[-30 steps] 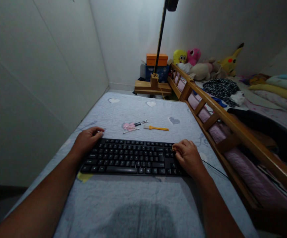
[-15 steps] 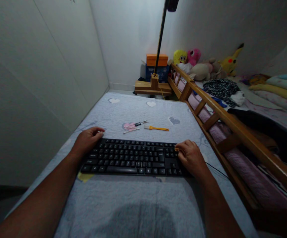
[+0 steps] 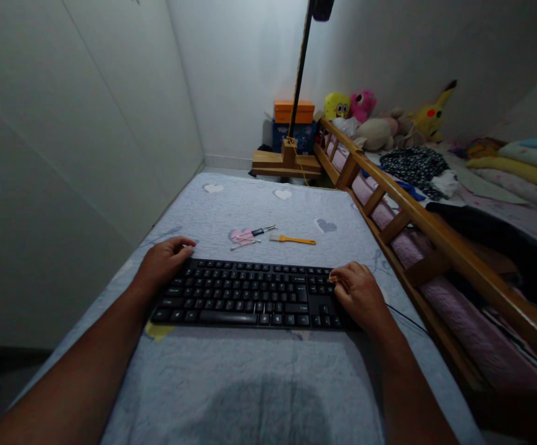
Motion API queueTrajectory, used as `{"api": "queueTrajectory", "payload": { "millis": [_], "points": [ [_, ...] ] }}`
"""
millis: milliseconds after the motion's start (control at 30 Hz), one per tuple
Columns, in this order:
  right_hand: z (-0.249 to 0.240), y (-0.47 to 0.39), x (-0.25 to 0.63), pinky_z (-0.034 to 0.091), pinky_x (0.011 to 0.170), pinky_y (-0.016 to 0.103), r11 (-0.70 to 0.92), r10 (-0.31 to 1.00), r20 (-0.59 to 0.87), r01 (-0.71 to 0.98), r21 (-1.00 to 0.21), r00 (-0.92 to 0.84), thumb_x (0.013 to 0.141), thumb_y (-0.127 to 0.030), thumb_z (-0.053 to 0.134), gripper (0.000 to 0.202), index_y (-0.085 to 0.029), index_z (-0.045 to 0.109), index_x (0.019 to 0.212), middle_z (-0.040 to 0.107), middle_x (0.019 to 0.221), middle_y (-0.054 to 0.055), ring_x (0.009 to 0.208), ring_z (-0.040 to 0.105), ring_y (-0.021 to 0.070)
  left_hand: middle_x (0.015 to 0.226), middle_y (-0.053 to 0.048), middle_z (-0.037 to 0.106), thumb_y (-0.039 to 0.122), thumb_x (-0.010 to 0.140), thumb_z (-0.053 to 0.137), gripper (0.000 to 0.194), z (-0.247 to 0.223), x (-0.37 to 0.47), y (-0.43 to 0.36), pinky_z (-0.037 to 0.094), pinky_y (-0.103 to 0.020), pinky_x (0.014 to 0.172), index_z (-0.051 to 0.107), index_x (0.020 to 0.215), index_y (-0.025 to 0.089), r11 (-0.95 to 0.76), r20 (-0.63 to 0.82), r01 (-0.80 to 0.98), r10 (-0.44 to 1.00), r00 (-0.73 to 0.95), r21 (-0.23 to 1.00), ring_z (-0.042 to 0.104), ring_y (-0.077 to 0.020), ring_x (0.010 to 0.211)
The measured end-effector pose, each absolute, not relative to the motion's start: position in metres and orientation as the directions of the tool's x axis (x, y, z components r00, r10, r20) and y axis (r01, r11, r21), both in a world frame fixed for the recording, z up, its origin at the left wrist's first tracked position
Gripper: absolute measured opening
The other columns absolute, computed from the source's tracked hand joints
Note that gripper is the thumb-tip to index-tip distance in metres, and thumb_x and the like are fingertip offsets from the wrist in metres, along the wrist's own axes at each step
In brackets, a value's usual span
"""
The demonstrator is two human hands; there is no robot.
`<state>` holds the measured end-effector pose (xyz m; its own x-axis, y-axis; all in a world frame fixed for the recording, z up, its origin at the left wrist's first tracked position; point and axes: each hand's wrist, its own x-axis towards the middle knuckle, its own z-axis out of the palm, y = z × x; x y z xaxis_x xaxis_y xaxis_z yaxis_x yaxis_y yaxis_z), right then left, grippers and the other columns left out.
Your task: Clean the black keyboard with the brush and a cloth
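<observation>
A black keyboard (image 3: 245,293) lies flat in front of me on a quilted cloth. My left hand (image 3: 164,259) rests against its left end, fingers loosely curved, with a gap between thumb and forefinger. Over the number keys at the right end, my right hand (image 3: 356,287) is closed in a pinch on a small tan-orange piece (image 3: 332,279), mostly hidden by the fingers; its material is unclear. Beyond the keyboard lie a yellow-handled brush (image 3: 298,240), a black-handled tool with wire prongs (image 3: 259,232) and a cotton swab (image 3: 246,245).
Along the right runs a wooden bed rail (image 3: 416,216), with clothes and plush toys (image 3: 428,120) behind it. A pole on a wooden base (image 3: 272,162) stands at the far end beside an orange box (image 3: 294,112). The keyboard's cable (image 3: 407,316) trails right.
My right hand has shifted very slightly to the right over the number keys, still pinching the tan-orange piece. The left hand and keyboard look unmoved.
</observation>
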<state>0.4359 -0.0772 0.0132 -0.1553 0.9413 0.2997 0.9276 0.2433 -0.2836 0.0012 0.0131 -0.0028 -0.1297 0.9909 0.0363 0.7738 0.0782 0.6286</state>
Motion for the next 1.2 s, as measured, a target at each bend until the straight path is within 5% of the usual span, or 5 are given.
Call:
{"api": "queueTrajectory", "payload": {
  "millis": [1200],
  "points": [
    [0.023,-0.082,0.413,0.044,0.082,0.037,0.374,0.908,0.347,0.827,-0.420,-0.235,0.087,-0.009,0.055,0.022,-0.021,0.071,0.097,0.062,0.089,0.007,0.090,0.056,0.0242,0.079,-0.002,0.073,0.053,0.074,0.053,0.047,-0.004,0.001,0.014,0.046,-0.031,0.064,0.073,0.100,0.020,0.088,0.024,0.767,0.991,-0.134,0.636,0.064,-0.0220,0.070]
  ]
}}
